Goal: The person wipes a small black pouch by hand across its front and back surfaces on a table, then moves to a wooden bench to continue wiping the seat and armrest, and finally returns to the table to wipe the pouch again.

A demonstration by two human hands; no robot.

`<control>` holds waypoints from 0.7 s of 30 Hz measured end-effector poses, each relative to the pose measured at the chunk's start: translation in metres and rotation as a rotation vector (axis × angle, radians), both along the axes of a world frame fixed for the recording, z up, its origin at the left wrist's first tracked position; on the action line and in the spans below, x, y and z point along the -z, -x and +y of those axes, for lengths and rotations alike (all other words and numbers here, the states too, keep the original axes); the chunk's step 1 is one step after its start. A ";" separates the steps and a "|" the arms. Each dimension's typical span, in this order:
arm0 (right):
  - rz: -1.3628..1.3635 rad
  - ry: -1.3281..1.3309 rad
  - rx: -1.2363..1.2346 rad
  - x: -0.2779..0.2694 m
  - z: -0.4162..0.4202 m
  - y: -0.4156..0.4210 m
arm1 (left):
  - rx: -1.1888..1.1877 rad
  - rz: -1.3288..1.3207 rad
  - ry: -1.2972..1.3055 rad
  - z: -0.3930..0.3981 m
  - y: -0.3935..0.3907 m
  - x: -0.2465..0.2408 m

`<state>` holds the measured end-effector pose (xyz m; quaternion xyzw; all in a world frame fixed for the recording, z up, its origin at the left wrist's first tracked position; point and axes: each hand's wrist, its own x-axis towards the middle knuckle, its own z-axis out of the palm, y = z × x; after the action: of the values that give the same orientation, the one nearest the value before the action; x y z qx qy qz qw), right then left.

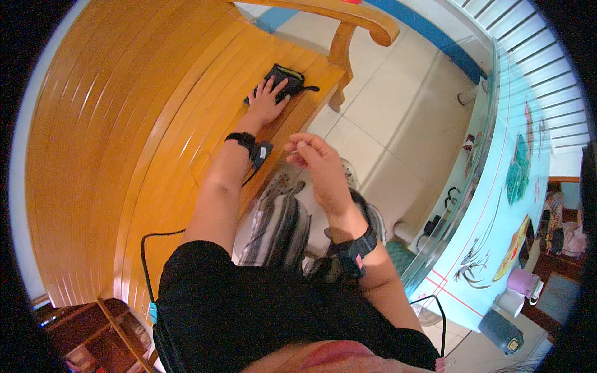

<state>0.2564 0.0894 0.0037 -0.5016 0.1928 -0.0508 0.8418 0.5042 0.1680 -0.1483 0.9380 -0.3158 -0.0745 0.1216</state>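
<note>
My left hand (268,103) lies palm down with fingers spread on a black fabric pouch or folded bundle (291,80). A short strap sticks out from its right end, and a greenish edge shows along the top. The bundle rests on the seat of a wooden slatted bench (210,100), close to its front edge; my palm hides part of it. Lower and to the right, my right hand (313,151) is raised in front of the bench edge. Its fingers are curled in towards the thumb, and no object shows in them.
The bench's curved armrest (350,28) stands at the far end. Along the right runs a glass-edged table with a light blue painted top (489,219). On its near end are a purple cup (523,282), a white cup (509,302) and a dark device (501,332). Pale tiles (373,126) lie between.
</note>
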 end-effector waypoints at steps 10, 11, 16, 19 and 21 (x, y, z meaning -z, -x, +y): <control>0.003 -0.063 -0.005 -0.002 -0.006 -0.021 | 0.013 -0.010 0.041 -0.115 -0.074 0.006; 0.010 -0.073 0.002 0.000 -0.006 -0.023 | 0.009 0.007 0.053 -0.119 -0.074 0.003; 0.000 -0.055 0.018 0.001 -0.004 -0.034 | 0.060 -0.062 0.076 -0.104 -0.074 0.011; 0.036 -0.007 0.040 -0.002 0.002 -0.039 | 0.065 -0.078 0.064 -0.071 -0.063 0.013; 0.042 0.019 0.051 -0.005 0.006 -0.040 | 0.061 -0.086 0.043 -0.036 -0.055 0.013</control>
<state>0.2963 0.0957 0.0088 -0.5054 0.2229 -0.0637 0.8312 0.5592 0.1323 -0.1609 0.9275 -0.3505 -0.0308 0.1259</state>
